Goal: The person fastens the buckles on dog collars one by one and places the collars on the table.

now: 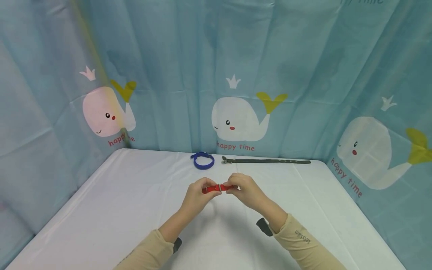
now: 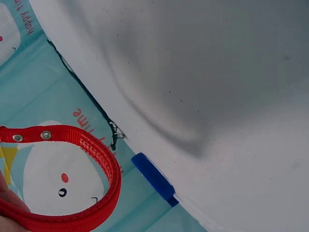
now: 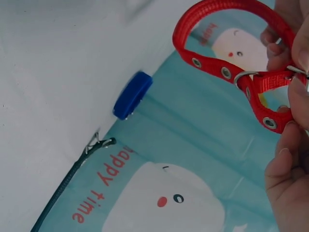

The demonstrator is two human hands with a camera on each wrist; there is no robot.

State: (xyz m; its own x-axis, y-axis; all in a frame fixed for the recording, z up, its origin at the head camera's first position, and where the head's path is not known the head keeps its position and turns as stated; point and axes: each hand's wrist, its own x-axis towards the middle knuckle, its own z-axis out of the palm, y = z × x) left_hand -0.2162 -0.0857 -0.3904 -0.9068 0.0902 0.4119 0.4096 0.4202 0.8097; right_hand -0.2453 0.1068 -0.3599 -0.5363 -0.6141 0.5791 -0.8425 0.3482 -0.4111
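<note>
Head view: both hands (image 1: 197, 195) (image 1: 249, 190) pinch a red collar (image 1: 212, 189); blue collar (image 1: 204, 167), dark strap (image 1: 266, 161) beyond.

Fingers (image 2: 10, 207) hold a red collar (image 2: 115, 181), its loop open and two metal eyelets (image 2: 46, 135) showing, as we look through it to a whale-printed curtain (image 2: 48, 92). Near the far edge of the white worktop (image 2: 256, 183) we see a blue band (image 2: 153, 178) and, to its right, a dark strap (image 2: 80, 84), its metal-fitted end toward the band.

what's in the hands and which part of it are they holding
The red collar, pinched near its buckle by the left hand and right hand.
</note>
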